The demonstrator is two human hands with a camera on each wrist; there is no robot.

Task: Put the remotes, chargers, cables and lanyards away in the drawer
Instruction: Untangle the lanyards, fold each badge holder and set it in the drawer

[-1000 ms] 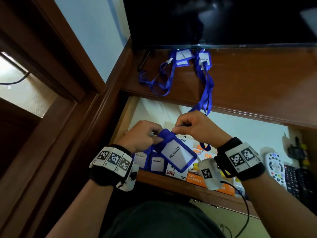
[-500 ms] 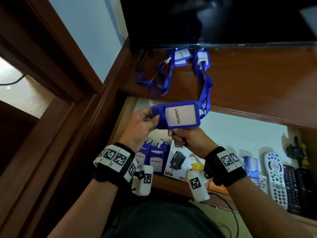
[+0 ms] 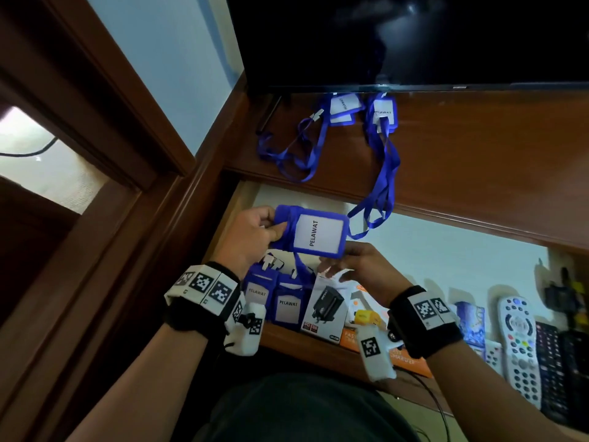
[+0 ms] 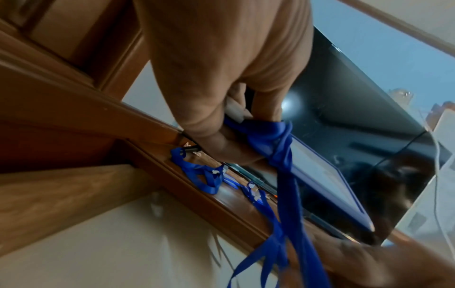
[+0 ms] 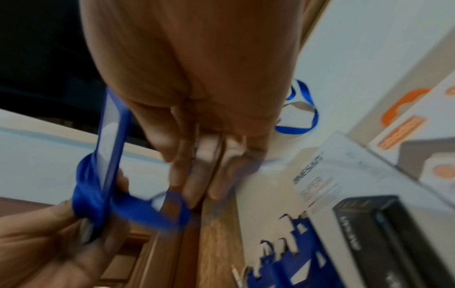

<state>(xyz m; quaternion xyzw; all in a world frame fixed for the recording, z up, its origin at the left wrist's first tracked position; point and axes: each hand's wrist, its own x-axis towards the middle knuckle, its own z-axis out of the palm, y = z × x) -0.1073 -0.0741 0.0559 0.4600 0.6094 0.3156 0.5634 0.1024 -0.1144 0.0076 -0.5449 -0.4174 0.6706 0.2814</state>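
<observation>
My left hand [image 3: 269,229] grips the left end of a blue badge holder [image 3: 318,232] marked PELAWAT, held flat above the open drawer [image 3: 306,341]. Its blue strap [image 4: 275,144] is wound round that end. My right hand [image 3: 333,269] is just under the badge, fingers curled on a loose length of the strap [image 5: 157,208]. Two more blue lanyards [image 3: 296,151] [image 3: 384,114] lie on the wooden shelf [image 3: 478,161]; the right one hangs over the edge beside the held badge. In the drawer are two PELAWAT badges [image 3: 287,306], a charger box [image 3: 325,309] and remotes [image 3: 518,342].
A black TV screen [image 3: 414,39] stands at the back of the shelf. Orange charger boxes [image 3: 353,336] lie under my right wrist. Black remotes [image 3: 553,362] fill the drawer's right end. A wooden door frame [image 3: 105,129] runs along the left.
The badge has risen from just above the drawer and turned flat. My right hand went from on top of it to beneath it, and strap has gathered round its left end.
</observation>
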